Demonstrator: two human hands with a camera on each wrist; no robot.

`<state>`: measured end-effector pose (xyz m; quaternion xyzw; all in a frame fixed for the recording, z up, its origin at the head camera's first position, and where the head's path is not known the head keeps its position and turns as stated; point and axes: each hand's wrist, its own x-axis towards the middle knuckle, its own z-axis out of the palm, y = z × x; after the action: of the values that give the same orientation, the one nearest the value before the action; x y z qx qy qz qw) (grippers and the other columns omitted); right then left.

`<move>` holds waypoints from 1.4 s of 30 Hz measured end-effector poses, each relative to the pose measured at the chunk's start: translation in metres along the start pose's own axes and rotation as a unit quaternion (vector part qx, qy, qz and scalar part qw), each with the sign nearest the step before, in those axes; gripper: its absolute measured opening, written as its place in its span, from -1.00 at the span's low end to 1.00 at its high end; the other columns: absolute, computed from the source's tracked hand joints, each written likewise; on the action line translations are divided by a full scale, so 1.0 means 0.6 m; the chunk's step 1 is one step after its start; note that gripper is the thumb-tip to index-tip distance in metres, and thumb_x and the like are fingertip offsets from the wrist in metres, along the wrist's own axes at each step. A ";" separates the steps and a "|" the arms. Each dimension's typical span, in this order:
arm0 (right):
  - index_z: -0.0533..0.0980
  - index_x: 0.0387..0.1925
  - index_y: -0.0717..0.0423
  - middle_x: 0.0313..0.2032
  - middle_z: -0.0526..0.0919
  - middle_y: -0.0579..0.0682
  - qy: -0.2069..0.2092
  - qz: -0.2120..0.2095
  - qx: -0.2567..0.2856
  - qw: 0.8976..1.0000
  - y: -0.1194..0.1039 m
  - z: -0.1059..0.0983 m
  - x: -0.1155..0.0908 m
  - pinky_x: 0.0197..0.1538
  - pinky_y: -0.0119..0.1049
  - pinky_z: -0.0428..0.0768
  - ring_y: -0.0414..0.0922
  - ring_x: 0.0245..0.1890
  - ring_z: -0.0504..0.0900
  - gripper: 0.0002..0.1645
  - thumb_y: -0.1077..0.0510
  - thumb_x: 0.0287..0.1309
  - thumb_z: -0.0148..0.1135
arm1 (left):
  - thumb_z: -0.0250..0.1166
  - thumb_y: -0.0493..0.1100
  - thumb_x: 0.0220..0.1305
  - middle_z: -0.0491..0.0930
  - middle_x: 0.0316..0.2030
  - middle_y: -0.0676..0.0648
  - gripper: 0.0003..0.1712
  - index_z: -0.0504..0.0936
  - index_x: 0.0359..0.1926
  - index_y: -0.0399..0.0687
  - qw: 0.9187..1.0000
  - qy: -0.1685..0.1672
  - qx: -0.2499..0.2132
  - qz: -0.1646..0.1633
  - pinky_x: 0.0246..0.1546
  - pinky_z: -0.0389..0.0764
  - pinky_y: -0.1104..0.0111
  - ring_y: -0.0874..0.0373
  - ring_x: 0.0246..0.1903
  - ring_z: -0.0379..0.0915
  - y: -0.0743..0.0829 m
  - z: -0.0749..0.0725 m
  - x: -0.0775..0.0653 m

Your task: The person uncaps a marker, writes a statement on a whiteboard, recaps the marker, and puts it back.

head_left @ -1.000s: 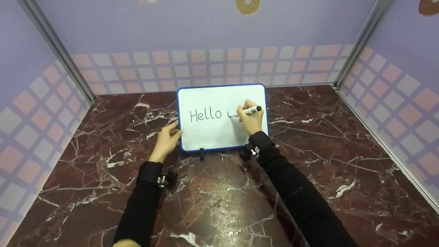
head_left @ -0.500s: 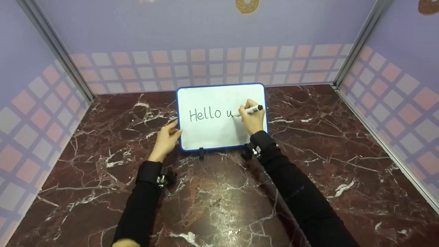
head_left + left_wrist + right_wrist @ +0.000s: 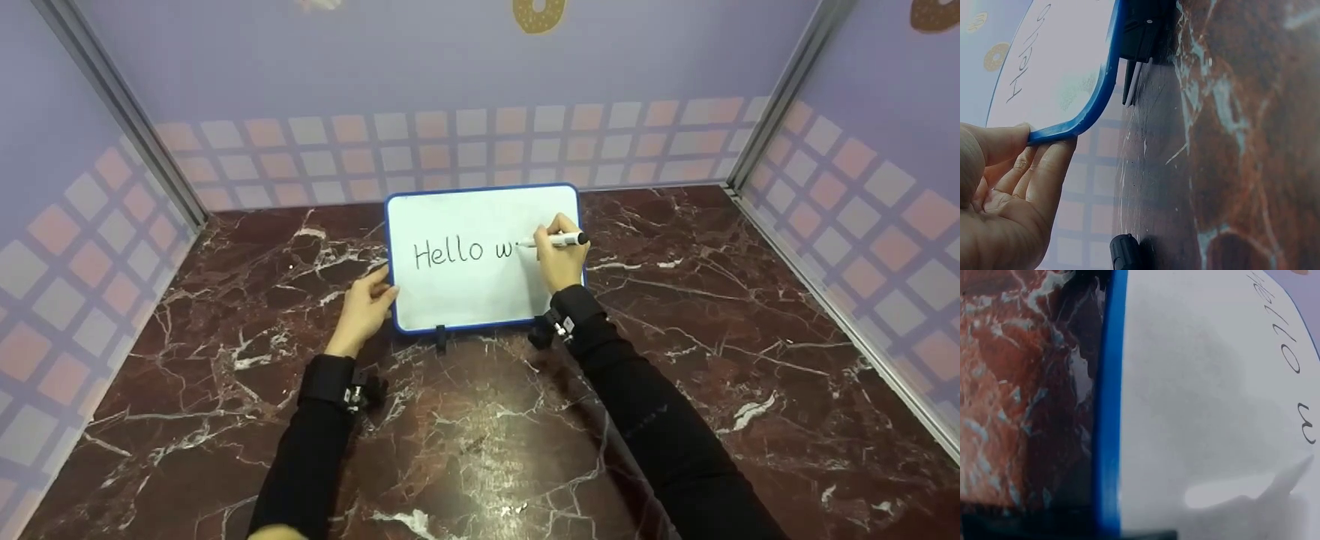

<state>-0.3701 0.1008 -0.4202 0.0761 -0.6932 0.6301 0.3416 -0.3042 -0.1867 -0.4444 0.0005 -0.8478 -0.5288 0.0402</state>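
Observation:
A small whiteboard [image 3: 465,296] with a blue frame stands tilted back on black stand feet [image 3: 441,339]. Black letters [image 3: 448,252] across it read "Hello w". My left hand [image 3: 364,311] pinches the board's left edge near its lower corner. In the left wrist view, the thumb [image 3: 1008,140] lies on the front side and the fingers [image 3: 1050,174] reach behind. My right hand [image 3: 562,255] grips a white marker [image 3: 566,239] with a black end. The marker's tip is at the board, just right of the "w". Only a shadow [image 3: 1280,489] near the "w" shows in the right wrist view.
Dark red marbled tabletop [image 3: 465,442] surrounds the board. Lilac walls [image 3: 450,60] with pink and white squares enclose it at the back and sides. A small black ribbed cylinder [image 3: 1125,252], cap-like, lies on the table in the left wrist view.
My right hand has moved slightly right with the marker, and the partial stroke after "Hello" has become a full "w". The left hand keeps its place on the board's edge.

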 end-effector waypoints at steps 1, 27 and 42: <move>0.17 -0.75 0.07 -0.83 0.34 -0.21 0.002 -0.002 -0.003 1.000 0.000 0.000 0.000 -0.70 -0.56 0.17 -0.37 -0.83 0.31 -0.52 0.50 0.08 0.10 | 0.09 -0.31 0.46 0.51 0.16 -0.46 -0.41 0.23 0.44 -0.30 1.000 0.000 -0.001 0.001 -0.07 0.72 0.10 -0.20 0.04 0.57 0.000 0.000 0.000; 0.20 -0.76 -0.06 -0.83 0.40 -0.27 0.013 0.014 -0.033 0.999 0.000 -0.004 0.003 -0.66 -0.53 0.23 -0.35 -0.81 0.40 -0.48 0.40 0.12 0.18 | 0.11 -0.30 0.45 0.54 0.13 -0.45 -0.42 0.25 0.44 -0.28 1.000 0.001 0.003 0.003 -0.17 0.73 0.17 -0.12 -0.07 0.60 -0.003 -0.002 0.000; 0.22 -0.76 0.05 -0.82 0.47 -0.01 0.017 0.026 0.001 1.000 0.008 -0.021 0.011 -0.70 -0.51 0.22 -0.28 -0.81 0.41 -0.52 0.43 0.12 0.16 | 0.11 -0.31 0.44 0.50 0.16 -0.48 -0.42 0.25 0.42 -0.32 1.000 0.006 0.005 0.010 -0.19 0.74 0.24 -0.23 0.02 0.57 -0.002 -0.002 0.003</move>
<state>-0.3729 0.1154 -0.4209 0.0481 -0.6885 0.6406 0.3366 -0.3060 -0.1882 -0.4448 -0.0046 -0.8501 -0.5241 0.0509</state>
